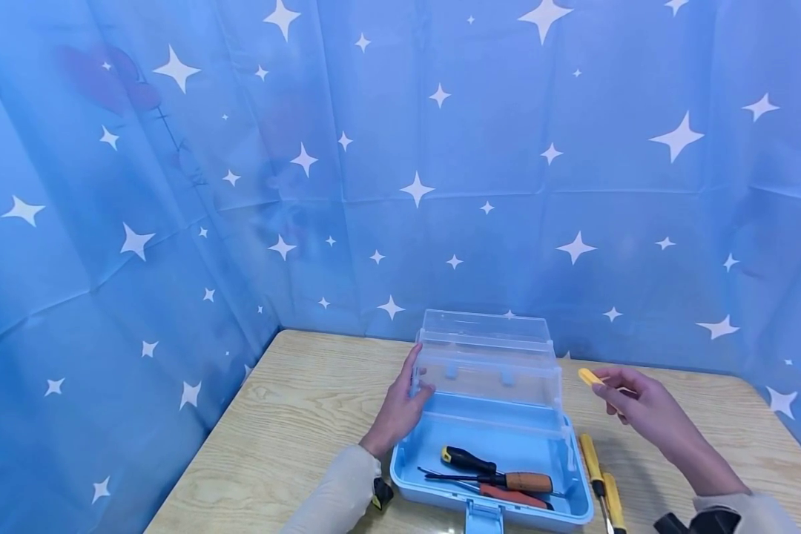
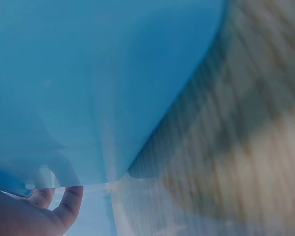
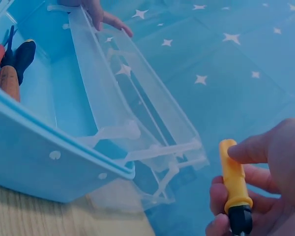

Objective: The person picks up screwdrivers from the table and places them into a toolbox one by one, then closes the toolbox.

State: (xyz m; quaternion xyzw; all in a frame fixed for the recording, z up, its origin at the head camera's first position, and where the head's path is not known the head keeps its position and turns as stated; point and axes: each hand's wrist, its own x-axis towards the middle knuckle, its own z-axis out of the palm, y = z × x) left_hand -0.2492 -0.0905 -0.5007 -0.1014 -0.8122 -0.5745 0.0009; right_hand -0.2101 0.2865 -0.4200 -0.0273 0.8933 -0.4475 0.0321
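Observation:
A light blue toolbox (image 1: 403,486) stands open on the table, its clear folding tray (image 1: 483,382) raised at the back. At the tray's left end, my left hand (image 1: 399,408) holds the edge, thumb in front. My right hand (image 1: 634,408), raised off the box's right side, pinches a screwdriver by its yellow handle (image 3: 232,172); its black collar shows in the right wrist view, but most of the shaft is out of sight. Inside the box lie a black-and-yellow-handled screwdriver (image 1: 469,460), a brown-handled screwdriver (image 1: 529,482) and a red-handled tool (image 1: 510,498).
Two yellow-handled tools, one nearer the box (image 1: 590,456) and one farther right (image 1: 614,500), lie on the wooden table (image 1: 274,415) along the box's right side. A blue curtain (image 1: 347,222) with white stars hangs behind and to the left. The box's latch (image 1: 483,515) hangs at its front.

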